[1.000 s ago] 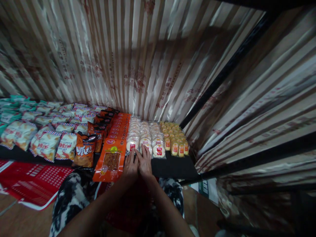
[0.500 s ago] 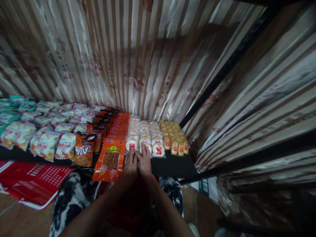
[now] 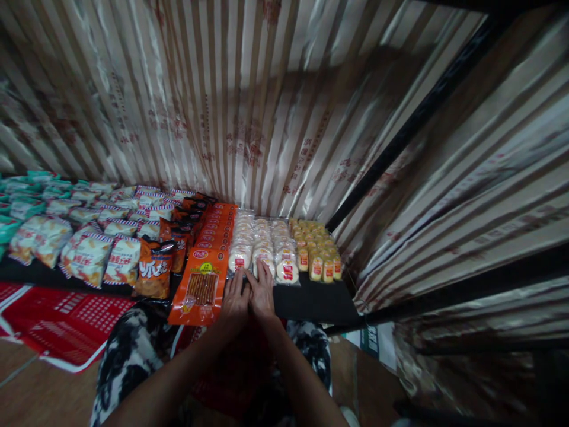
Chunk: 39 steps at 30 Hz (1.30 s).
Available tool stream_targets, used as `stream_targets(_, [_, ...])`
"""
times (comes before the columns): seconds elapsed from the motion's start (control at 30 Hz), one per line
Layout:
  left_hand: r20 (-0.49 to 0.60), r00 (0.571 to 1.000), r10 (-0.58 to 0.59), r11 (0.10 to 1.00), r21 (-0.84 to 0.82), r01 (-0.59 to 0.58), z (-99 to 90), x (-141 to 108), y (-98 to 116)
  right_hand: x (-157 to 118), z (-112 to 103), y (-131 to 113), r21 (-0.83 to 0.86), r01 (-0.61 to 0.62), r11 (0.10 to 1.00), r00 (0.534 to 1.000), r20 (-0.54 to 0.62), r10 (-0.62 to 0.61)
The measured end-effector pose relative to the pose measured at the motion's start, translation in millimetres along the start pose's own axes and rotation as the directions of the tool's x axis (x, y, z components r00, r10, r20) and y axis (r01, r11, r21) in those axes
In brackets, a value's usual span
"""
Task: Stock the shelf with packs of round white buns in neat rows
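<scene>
Side by side at the front of a black shelf [image 3: 317, 299], both my hands lie with fingers stretched forward. My left hand [image 3: 236, 298] has its fingertips at the front of the left column of clear-wrapped round pale biscuits [image 3: 239, 261]. My right hand [image 3: 262, 292] rests its fingers against the front packet of the middle biscuit column [image 3: 262, 254]. Neither hand is gripping anything. A third biscuit column [image 3: 287, 270] stands to the right, uncovered. Left of my hands, a long orange snack packet [image 3: 202, 289] hangs slightly over the shelf's front edge.
Small yellow packets [image 3: 316, 268] stand at the right. Orange-black bags [image 3: 153, 270], white snack bags [image 3: 86, 259] and green packets [image 3: 29, 207] fill the left. A red basket [image 3: 66, 323] sits below. Black metal bars [image 3: 400, 127] and a striped curtain [image 3: 267, 107] enclose the shelf.
The view has shifted slightly, so the shelf and goods appear a little further right. My hands keep nearly the same place at the biscuit columns.
</scene>
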<state>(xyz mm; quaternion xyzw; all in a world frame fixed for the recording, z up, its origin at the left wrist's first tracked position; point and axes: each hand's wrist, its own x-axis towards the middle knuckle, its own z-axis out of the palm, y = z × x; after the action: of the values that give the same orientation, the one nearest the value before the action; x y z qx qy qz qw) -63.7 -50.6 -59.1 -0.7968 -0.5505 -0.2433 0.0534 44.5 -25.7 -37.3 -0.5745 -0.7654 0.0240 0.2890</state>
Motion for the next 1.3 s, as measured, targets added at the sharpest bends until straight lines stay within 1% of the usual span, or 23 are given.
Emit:
stream_targets(0.13, [0.056,0.998,-0.037,0.999,-0.021,0.038,-8.2,4.4,-0.4,0.8,-0.8,-2.0,-0.026,0.003,1.000,1.000,0.015,-0.003])
stream_targets(0.23, [0.061,0.997,-0.040,0.999,-0.021,0.041,-10.5,4.2,-1.3,1.4,-0.2,-2.8,-0.056,-0.005,0.998,0.999,0.037,0.007])
stream_targets(0.37, [0.050,0.998,-0.031,1.000,0.009,0.030,-1.8,-0.5,-1.4,1.5,0.3,-2.9,-0.084,-0.003,0.996,0.999,0.048,0.007])
stream_targets(0.47, [0.031,0.998,-0.061,0.997,0.043,0.059,5.5,-2.7,-0.1,1.9,1.0,-2.3,-0.087,-0.006,0.996,0.998,0.056,0.011])
stream_targets(0.53, [0.034,0.997,-0.065,0.997,0.054,0.063,6.6,-3.2,0.3,2.1,1.8,-1.3,-0.087,-0.001,0.996,0.999,0.053,0.005])
stream_targets(0.6, [0.056,0.998,-0.041,0.998,0.054,0.038,5.2,-3.5,-0.3,1.7,2.2,0.8,-0.085,0.017,0.996,1.000,0.024,-0.015])
stream_targets(0.67, [0.078,0.997,-0.018,0.999,0.050,0.014,3.0,-4.1,-1.2,-0.3,1.4,3.9,-0.088,0.017,0.996,0.999,-0.029,-0.019])
stream_targets(0.77, [0.084,0.996,-0.035,0.999,0.041,0.031,1.6,-5.1,-1.4,-7.5,-2.8,9.6,-0.127,-0.050,0.991,0.995,-0.097,0.038])
stream_targets(0.83, [0.086,0.995,-0.049,0.998,0.032,0.047,1.3,-5.3,-0.5,-14.8,-7.1,13.1,-0.171,-0.101,0.980,0.991,-0.102,0.085])
stream_targets(0.93, [0.096,0.994,-0.055,0.998,0.026,0.052,-0.4,-4.4,1.3,-25.0,-13.0,16.9,-0.222,-0.131,0.966,0.990,-0.073,0.118])
stream_targets(1.03, [0.100,0.994,-0.042,0.999,0.020,0.040,-2.5,-3.1,2.2,-28.6,-16.6,17.5,-0.235,-0.122,0.964,0.993,-0.035,0.117])
stream_targets(1.17, [0.088,0.994,-0.057,0.998,0.021,0.055,1.6,-3.6,1.8,-20.6,-18.7,12.7,-0.246,-0.121,0.962,0.992,0.002,0.125])
stream_targets(1.3, [0.046,0.996,-0.070,0.997,0.029,0.069,13.7,-6.4,1.5,-11.2,-19.9,10.1,-0.264,-0.079,0.961,0.987,0.116,0.113])
